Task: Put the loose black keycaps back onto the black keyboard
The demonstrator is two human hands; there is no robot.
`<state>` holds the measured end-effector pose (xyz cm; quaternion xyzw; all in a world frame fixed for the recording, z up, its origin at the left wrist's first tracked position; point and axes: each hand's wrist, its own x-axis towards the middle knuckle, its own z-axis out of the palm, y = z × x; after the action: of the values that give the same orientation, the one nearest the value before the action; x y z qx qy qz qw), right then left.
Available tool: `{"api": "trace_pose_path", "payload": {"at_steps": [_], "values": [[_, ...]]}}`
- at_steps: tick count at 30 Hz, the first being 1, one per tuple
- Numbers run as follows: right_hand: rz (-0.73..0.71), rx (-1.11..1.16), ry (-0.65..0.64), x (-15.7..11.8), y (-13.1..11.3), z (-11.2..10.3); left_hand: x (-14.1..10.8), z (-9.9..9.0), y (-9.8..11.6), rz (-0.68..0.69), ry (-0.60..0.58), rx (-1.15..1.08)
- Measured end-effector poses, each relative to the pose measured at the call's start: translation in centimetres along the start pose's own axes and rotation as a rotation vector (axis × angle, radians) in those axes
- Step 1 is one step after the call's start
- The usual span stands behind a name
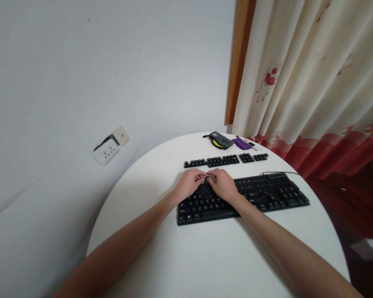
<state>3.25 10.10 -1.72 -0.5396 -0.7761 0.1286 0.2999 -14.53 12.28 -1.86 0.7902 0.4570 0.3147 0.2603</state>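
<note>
A black keyboard point(219, 214) lies on the white round table point(186, 265). Over its upper left part, my left hand point(190, 182) and my right hand point(222, 184) meet, fingertips almost touching. Between them is a small black piece point(207, 178), which looks like a keycap; the fingers of both hands are pinched around it. Behind the keyboard, loose black keycaps point(223, 160) stand in rows, split into several groups. The keys under my hands are hidden.
A dark pouch with a yellow patch point(220, 140), a purple cloth point(242, 143) and small items lie at the table's back edge. The keyboard's cable point(279, 172) runs behind it. A wall socket point(107, 151) is at left, a curtain point(298, 82) at right.
</note>
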Motion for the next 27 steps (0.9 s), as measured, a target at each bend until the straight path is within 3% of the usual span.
{"api": "trace_pose_path", "payload": {"at_steps": [6, 19, 27], "values": [[0.037, 0.002, -0.021, 0.2, 0.1, 0.2, -0.1, -0.3, 0.3, 0.056, -0.011, 0.117], [0.190, 0.046, -0.019, 0.3, 0.0, 0.1, -0.2, 0.3, 0.1, -0.006, 0.000, -0.028], [0.175, 0.309, 0.152, 0.8, 1.4, 0.7, -1.8, -1.2, 2.4, 0.118, 0.132, 0.098]]}}
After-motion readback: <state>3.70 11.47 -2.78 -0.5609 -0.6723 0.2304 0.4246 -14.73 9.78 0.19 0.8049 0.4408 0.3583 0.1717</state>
